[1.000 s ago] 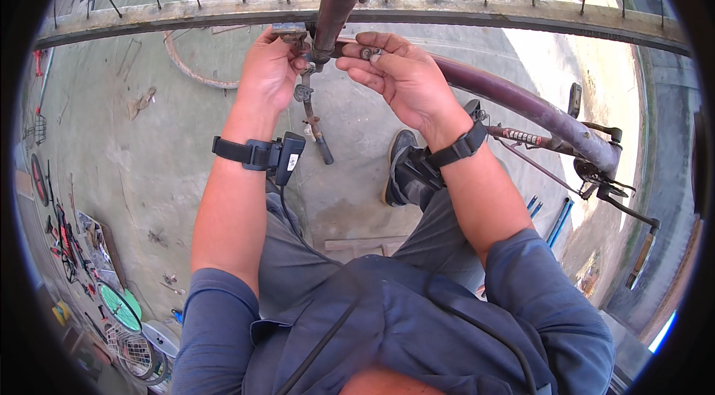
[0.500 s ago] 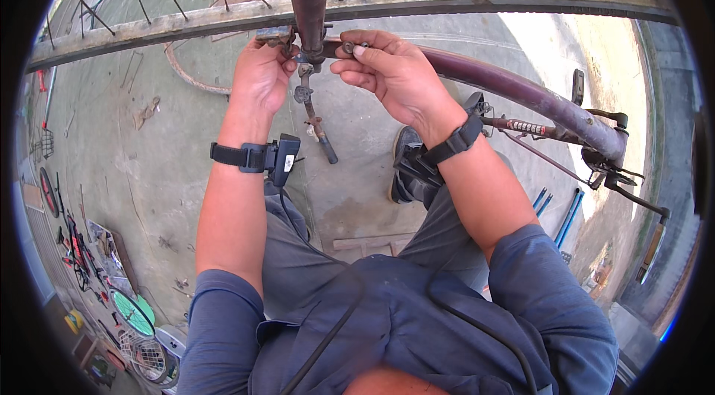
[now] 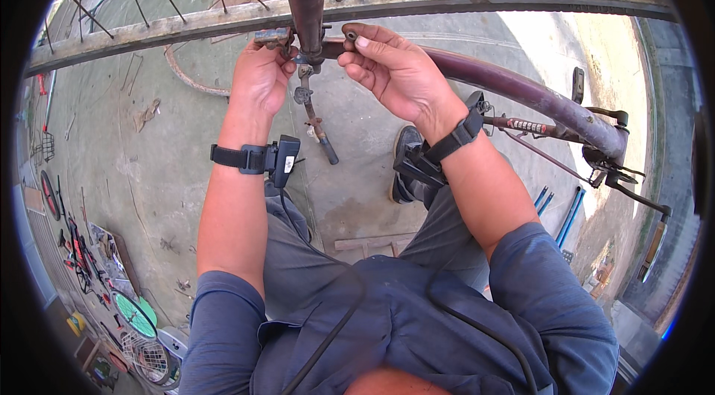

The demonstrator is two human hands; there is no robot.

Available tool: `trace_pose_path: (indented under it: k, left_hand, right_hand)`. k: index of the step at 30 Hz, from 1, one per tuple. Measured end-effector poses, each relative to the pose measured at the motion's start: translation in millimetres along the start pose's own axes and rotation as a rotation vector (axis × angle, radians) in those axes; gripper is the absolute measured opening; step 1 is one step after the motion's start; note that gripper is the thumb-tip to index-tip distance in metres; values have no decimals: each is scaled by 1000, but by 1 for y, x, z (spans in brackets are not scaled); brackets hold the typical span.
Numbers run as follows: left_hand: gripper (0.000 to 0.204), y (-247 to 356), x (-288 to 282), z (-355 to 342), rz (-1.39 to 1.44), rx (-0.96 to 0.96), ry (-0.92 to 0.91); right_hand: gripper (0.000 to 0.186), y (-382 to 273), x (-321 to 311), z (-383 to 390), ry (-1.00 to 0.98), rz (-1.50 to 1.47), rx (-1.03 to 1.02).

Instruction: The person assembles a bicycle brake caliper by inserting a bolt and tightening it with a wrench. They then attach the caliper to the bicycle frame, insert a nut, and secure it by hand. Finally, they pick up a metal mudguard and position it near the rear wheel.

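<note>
A bicycle wheel rim (image 3: pixel 186 21) crosses the top of the view, with a maroon tube (image 3: pixel 307 0) in front of it. My left hand (image 3: pixel 259 73) is closed beside that tube, its fingertips pinching a worn brake caliper arm (image 3: pixel 272 37) just below the rim. On the tube's other side, my right hand (image 3: pixel 398 71) pinches a small dark metal nut (image 3: pixel 351 36) between thumb and forefinger. The nut is held apart from the bicycle, close to a thin bolt end that sticks out of the tube. The inner side of the caliper is hidden by my left fingers.
The maroon frame tube (image 3: pixel 514 84) runs right toward the crank (image 3: pixel 639 198) and pedal. A rusty handlebar (image 3: pixel 316 123) with a black grip hangs below the joint. Blue tubes (image 3: pixel 570 216) lie at right. Bicycle parts and a wire basket (image 3: pixel 145 356) lie at far left.
My right hand has drawn slightly right, away from the maroon tube, and turned the nut so its hole shows. My left hand stays on the caliper arm.
</note>
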State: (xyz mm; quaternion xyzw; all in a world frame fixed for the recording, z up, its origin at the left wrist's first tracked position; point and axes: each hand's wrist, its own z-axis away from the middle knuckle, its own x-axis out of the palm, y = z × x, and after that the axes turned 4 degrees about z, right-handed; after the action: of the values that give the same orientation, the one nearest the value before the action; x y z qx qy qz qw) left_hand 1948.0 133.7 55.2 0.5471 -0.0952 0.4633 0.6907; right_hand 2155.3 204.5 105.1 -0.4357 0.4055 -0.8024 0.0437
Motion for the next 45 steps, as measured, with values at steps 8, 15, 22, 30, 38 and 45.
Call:
trace_pose_path:
  k: [8, 15, 22, 30, 38, 45]
  left_hand:
    - [18, 1, -4, -2, -48, -16, -26]
    - [16, -2, -4, -1, 0, -11, -4]
    - [15, -1, -6, -3, -38, -25, -21]
    - [10, -2, -13, -8, 40, -24, -39]
    - [16, -4, -9, -4, 9, -5, -37]
    - [13, -2, -5, -2, 1, -13, -31]
  right_hand:
    - [28, -2, 2, -6, 115, 388, -52]
    - [30, 8, 7, -21, 308, 1208, -322]
    - [26, 27, 6, -36, 397, 1530, -637]
    - [26, 33, 13, -44, 439, 1652, -454]
    - [28, 36, 15, -49, 432, 1598, -442]
    - [27, 38, 19, -47, 476, 1346, -394]
